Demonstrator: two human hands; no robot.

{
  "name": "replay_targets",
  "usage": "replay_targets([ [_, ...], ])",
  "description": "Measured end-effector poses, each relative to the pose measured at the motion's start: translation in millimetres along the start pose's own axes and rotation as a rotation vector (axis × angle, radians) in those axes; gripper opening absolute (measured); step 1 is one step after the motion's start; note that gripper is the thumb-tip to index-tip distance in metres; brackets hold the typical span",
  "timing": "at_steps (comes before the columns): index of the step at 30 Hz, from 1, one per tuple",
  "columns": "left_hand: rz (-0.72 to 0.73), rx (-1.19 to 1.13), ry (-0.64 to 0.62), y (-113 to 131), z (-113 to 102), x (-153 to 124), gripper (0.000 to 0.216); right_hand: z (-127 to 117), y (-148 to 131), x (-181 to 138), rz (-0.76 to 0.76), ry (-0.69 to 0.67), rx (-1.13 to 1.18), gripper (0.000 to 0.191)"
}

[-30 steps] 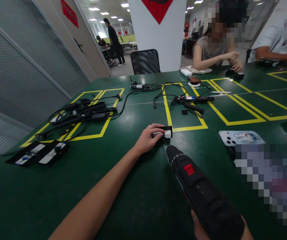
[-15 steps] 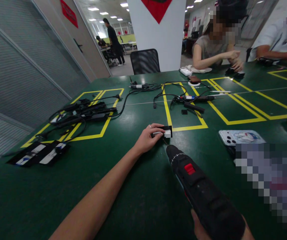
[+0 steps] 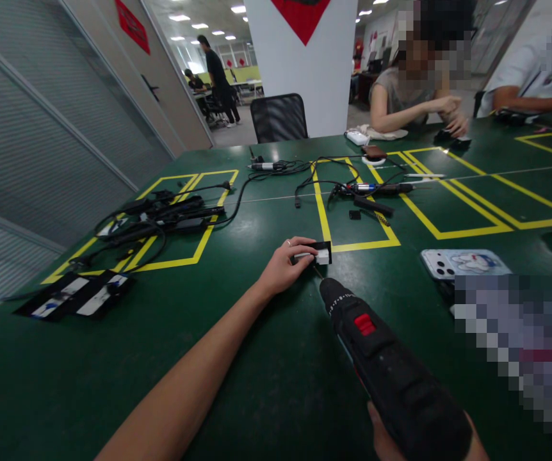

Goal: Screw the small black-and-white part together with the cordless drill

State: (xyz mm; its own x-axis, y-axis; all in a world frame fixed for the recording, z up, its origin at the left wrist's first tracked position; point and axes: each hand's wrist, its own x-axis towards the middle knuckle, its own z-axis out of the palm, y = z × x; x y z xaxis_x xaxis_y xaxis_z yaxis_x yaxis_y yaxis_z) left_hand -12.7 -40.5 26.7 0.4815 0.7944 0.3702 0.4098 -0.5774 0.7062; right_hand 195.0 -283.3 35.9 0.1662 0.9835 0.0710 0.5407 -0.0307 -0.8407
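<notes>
My left hand [image 3: 289,264] is closed on a small white block [image 3: 323,257] lying against a flat black piece [image 3: 326,246] on the table. A ring shows on one finger, and the fingers cover the block's left part. At lower right my right hand [image 3: 382,435] grips a black cordless drill [image 3: 391,365] with a red switch on top. Most of that hand is hidden under the drill body. The thin bit [image 3: 319,272] points at the near side of the white block; whether it touches, I cannot tell.
Black cables and adapters [image 3: 175,214] lie in a heap at left, near two black-and-white flat pieces [image 3: 100,294]. Pen-like corded tools [image 3: 376,189] lie farther back. A phone [image 3: 465,264] is at right. A co-worker's hands [image 3: 453,118] handle something dark across the green table [image 3: 199,397].
</notes>
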Motion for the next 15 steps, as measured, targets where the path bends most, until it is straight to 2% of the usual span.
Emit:
replay_targets([
  [5,-0.002,0.001,-0.01,0.9,-0.8,0.2,0.018,0.5,0.4,-0.6,0.039,-0.008,-0.025,0.046],
  [8,0.001,0.004,-0.014,0.6,-1.3,0.1,0.018,-1.8,-2.0,0.9,0.024,-0.028,-0.017,0.041],
  [13,0.008,-0.002,-0.005,-1.3,1.0,-0.9,0.019,-3.8,-3.8,1.1,-0.004,-0.014,-0.012,0.049],
  [15,0.015,-0.006,0.015,-1.7,3.5,-1.5,0.019,-3.7,-4.5,0.6,0.007,-0.028,-0.019,0.045],
])
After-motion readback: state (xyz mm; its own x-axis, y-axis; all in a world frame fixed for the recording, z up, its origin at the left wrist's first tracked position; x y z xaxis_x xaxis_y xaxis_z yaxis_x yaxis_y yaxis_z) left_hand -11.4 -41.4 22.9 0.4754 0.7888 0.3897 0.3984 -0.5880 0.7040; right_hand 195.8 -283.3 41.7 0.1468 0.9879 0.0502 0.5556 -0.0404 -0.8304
